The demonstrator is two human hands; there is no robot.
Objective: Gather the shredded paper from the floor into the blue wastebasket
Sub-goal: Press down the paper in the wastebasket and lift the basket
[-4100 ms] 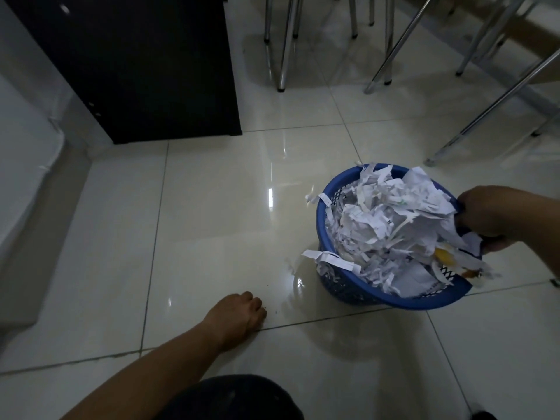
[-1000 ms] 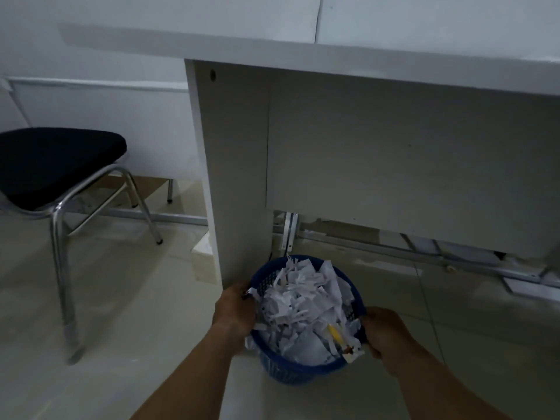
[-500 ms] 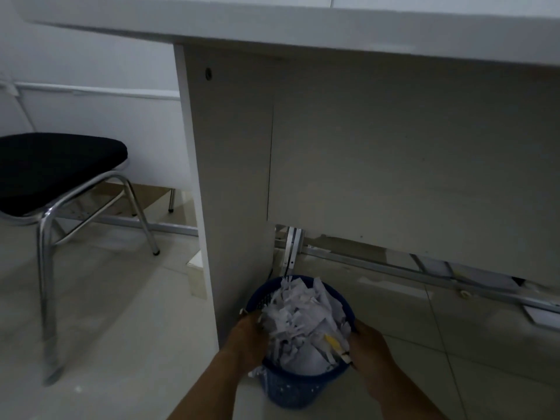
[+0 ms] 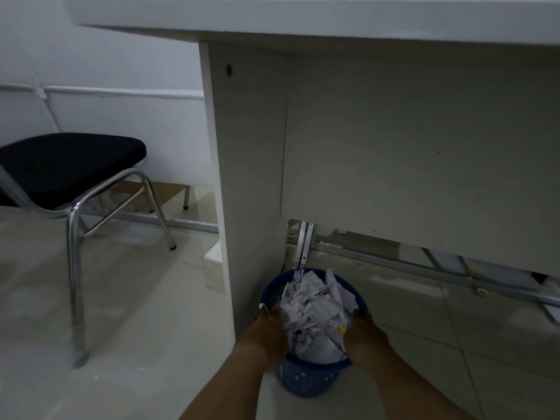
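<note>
Blue plastic mesh forms the wastebasket [image 4: 306,380], which stands upright with its long axis vertical, its round mouth facing up and its body narrowing toward the base. It sits low over the pale tiled floor [image 4: 151,328], just beside the foot of the desk side panel [image 4: 251,177]. Blur keeps us from telling whether its base touches the tiles.

White shredded paper [image 4: 315,313] fills it and heaps above the rim, with one yellow scrap [image 4: 341,328] showing near the right side.

Our left grip [image 4: 268,331] clasps the left side of the rim, its fingers curled over the edge against the paper. Our right grip [image 4: 363,331] clasps the opposite side in the same way. Both forearms reach in from the bottom edge of the view.

Behind the wastebasket a metal rail [image 4: 394,262] runs along the floor under the desk's back panel. To the left, well apart, stands a chair [image 4: 69,165] with a black seat and chrome legs. A small pale block [image 4: 213,268] lies on the floor against the far side of the side panel.
</note>
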